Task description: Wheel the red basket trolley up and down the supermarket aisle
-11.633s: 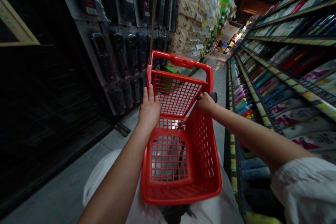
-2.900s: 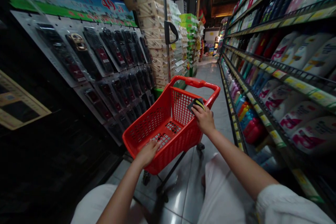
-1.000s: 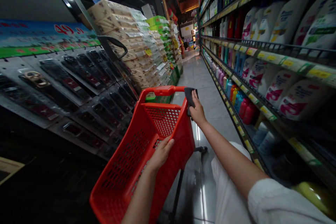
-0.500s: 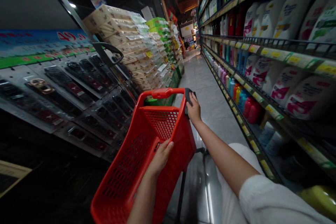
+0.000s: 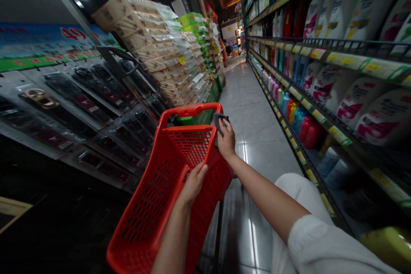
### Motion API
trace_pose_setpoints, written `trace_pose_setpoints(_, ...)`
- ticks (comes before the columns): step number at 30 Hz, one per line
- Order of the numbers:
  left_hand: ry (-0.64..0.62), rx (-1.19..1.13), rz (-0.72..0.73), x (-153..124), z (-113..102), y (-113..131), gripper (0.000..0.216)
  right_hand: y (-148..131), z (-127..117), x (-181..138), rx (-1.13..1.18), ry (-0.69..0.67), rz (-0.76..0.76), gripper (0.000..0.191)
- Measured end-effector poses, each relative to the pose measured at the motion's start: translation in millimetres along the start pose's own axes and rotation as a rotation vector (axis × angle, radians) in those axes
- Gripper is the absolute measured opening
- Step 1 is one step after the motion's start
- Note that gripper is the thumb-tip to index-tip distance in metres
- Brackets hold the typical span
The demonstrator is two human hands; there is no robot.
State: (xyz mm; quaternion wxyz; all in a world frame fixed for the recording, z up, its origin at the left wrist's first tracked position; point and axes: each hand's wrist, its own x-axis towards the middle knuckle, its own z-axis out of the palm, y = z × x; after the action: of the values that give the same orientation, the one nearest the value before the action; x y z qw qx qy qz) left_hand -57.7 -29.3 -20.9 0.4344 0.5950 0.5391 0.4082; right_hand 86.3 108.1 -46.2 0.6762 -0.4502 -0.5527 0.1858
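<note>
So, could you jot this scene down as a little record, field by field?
Setting: shop aisle with a tiled floor
Main thing: red cart with slotted walls
Left hand: gripping the cart's side edge
Right hand: holding a dark cloth at the cart's upper corner, beside the handle
Left of aisle: hanging packs, then stacked tan packs and green packs
Right of aisle: shelves of bottles
Clothing: white sleeve

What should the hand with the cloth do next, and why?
Maybe slide the cloth left along the handle. The right hand holds it by the handle's right end, and the left hand grips the side of the cart, which might help steady it.
</note>
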Motion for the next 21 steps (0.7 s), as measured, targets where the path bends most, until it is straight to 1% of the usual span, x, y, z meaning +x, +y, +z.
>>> trace_pose_setpoints(2, -0.011, -0.004, 0.012, 1.8, -1.3, -2.1, 0.062, 3.5, 0.7, -21.8, -0.032, -0.014, -0.034, 0.058)
trace_pose_setpoints(4, -0.01, -0.018, 0.026, 2.7, -2.0, -2.9, 0.063, 14.7, -2.4, -44.2, -0.027, -0.044, -0.052, 0.059)
trace_pose_setpoints(7, -0.006, -0.046, 0.023, 2.7, -2.3, -1.1, 0.062, 39.4, -6.6, -62.3, 0.02, -0.095, -0.003, 0.059)
trace_pose_setpoints(10, -0.014, -0.065, -0.009, 1.8, -2.8, 1.9, 0.06, 57.2, -4.6, -55.0, 0.093, -0.122, 0.167, 0.059)
trace_pose_setpoints(12, -0.01, -0.074, -0.023, 1.6, -3.1, 3.0, 0.061, 57.3, -1.3, -41.0, 0.122, -0.128, 0.243, 0.058)
trace_pose_setpoints(13, -0.007, -0.08, -0.026, 1.8, -3.1, 3.1, 0.061, 53.9, 0.4, -33.7, 0.125, -0.124, 0.234, 0.058)
trace_pose_setpoints(14, -0.004, -0.086, -0.028, 2.0, -3.1, 3.1, 0.062, 49.0, 2.0, -27.3, 0.122, -0.116, 0.193, 0.059)
trace_pose_setpoints(16, 0.008, -0.089, -0.03, 3.0, -2.8, 2.7, 0.063, 39.3, 4.8, -21.1, 0.093, -0.098, 0.077, 0.063)
trace_pose_setpoints(17, 0.012, -0.089, -0.031, 3.6, -2.6, 2.3, 0.063, 36.4, 6.3, -22.3, 0.07, -0.098, 0.041, 0.065)
trace_pose_setpoints(18, 0.015, -0.089, -0.033, 4.3, -2.5, 1.8, 0.064, 35.6, 8.2, -26.7, 0.042, -0.103, 0.039, 0.067)
trace_pose_setpoints(19, 0.018, -0.088, -0.035, 5.2, -2.5, 1.2, 0.064, 37.1, 10.4, -33.9, 0.009, -0.107, 0.077, 0.068)
trace_pose_setpoints(21, 0.025, -0.086, -0.044, 7.0, -3.0, -0.6, 0.066, 45.2, 16.2, -52.7, -0.064, -0.107, 0.236, 0.07)
